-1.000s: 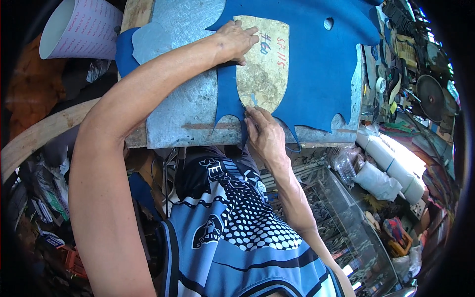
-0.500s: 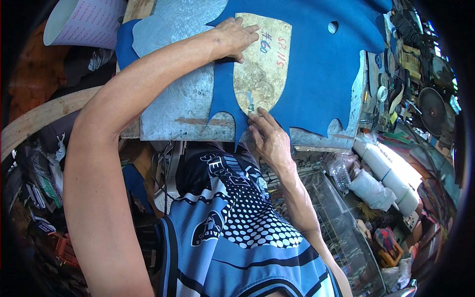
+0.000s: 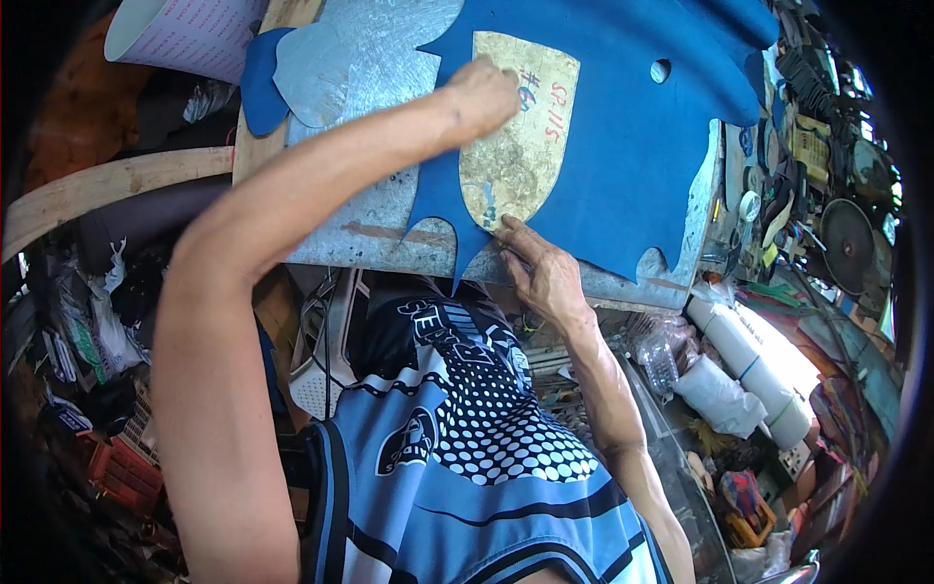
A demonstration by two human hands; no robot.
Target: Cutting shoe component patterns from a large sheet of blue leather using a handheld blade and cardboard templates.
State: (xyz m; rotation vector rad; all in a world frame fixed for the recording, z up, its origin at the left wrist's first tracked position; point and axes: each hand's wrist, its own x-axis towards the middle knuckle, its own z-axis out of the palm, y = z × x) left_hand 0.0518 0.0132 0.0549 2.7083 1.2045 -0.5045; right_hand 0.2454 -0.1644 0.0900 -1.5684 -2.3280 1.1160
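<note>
A cream-yellow shield-shaped pattern piece [image 3: 520, 161], with handwriting and dark stains, lies on a blue sheet of material [image 3: 623, 165] with cut-out edges. Over the pattern's upper left part is my left hand [image 3: 486, 102]; it looks bunched but is smeared by motion, so its grip is unclear. The fingertips of my right hand [image 3: 547, 277] rest on the pattern's rounded lower tip, with the fingers extended and the thumb apart, close to the table's near edge.
Under the sheet is a worn metal-topped table [image 3: 336, 238]. A grey flat template [image 3: 309, 78] and a blue cut piece [image 3: 261, 83] lie at its left. A rolled pale sheet [image 3: 185, 34] stands at the back left. White rolls [image 3: 754, 365] and clutter crowd the right.
My left hand has moved right and slightly down over the pattern, its spread fingers drawn in. My right hand stays at the pattern's tip. The whole view has shifted a little.
</note>
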